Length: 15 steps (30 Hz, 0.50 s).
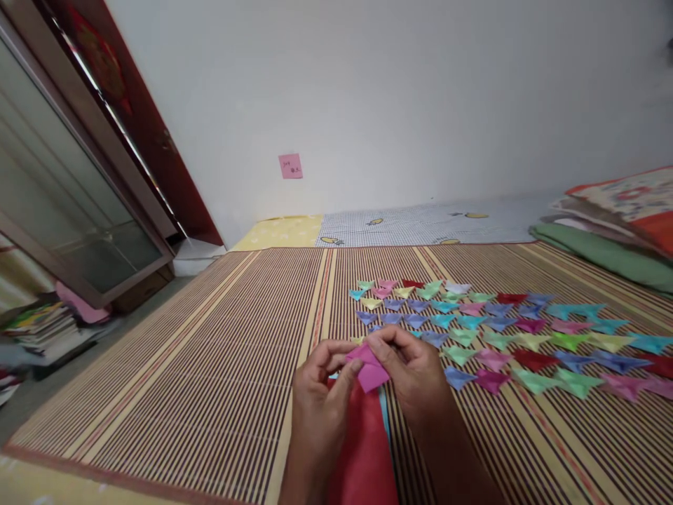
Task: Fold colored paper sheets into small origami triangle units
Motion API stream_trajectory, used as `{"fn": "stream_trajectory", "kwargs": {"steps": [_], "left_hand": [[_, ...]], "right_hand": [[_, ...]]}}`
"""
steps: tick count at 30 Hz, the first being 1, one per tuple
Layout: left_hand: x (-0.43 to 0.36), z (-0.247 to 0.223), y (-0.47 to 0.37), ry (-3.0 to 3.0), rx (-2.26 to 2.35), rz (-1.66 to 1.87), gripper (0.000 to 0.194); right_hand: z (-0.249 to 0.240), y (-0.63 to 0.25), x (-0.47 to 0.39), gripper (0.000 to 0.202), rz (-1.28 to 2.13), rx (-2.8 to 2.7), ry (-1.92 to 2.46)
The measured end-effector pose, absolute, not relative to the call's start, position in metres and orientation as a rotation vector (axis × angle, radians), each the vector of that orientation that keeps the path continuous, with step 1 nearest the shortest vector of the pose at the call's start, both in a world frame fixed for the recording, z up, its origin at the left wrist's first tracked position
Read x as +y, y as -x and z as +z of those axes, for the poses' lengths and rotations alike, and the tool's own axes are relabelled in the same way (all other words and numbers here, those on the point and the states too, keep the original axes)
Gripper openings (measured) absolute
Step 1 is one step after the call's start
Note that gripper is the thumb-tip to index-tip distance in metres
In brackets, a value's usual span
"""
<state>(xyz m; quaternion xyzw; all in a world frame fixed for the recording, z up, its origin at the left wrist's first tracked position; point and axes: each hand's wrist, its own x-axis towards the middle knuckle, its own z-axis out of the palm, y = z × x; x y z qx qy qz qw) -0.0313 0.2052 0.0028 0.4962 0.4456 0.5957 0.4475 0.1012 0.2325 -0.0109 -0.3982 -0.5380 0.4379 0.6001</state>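
Note:
A small magenta piece of folded paper point(372, 377) is held up between my two hands, near the middle of the view. My left hand point(326, 386) pinches its left side between thumb and fingers. On its right side, my right hand point(413, 368) grips it the same way, thumb on the near face. Below the paper lies a flat red item point(365, 449) with a light blue edge showing at its right; my wrists partly cover it. Rows of small folded paper shapes point(533, 359) in many colours lie just beyond and to the right of my right hand.
A striped bamboo mat point(200, 379) covers the surface under my hands. Folded bedding point(615, 245) is piled at the far right. A pink note point(291, 166) sticks to the white wall. A stack of books point(47, 333) and a sliding glass door point(73, 168) stand at the left.

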Motion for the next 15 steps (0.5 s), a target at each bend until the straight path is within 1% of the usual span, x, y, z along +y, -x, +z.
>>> {"fn": "stream_trajectory", "kwargs": {"steps": [4, 8, 12, 15], "left_hand": [[0.2067, -0.0002, 0.03, -1.108, 1.053, 1.445, 0.019], [0.2071, 0.0023, 0.0312, -1.123, 1.033, 1.394, 0.024], [0.2057, 0.0065, 0.0324, -1.17, 1.046, 1.391, 0.03], [0.2054, 0.0081, 0.0334, -1.195, 1.019, 1.324, 0.027]], "right_hand": [[-0.0107, -0.0993, 0.2319, 0.025, 0.904, -1.278, 0.948], [-0.0069, -0.0973, 0.2292, 0.024, 0.804, -1.312, 0.968], [-0.004, -0.0967, 0.2273, 0.025, 0.929, -1.252, 0.967], [-0.0042, -0.096, 0.2275, 0.026, 1.04, -1.197, 0.942]]}}
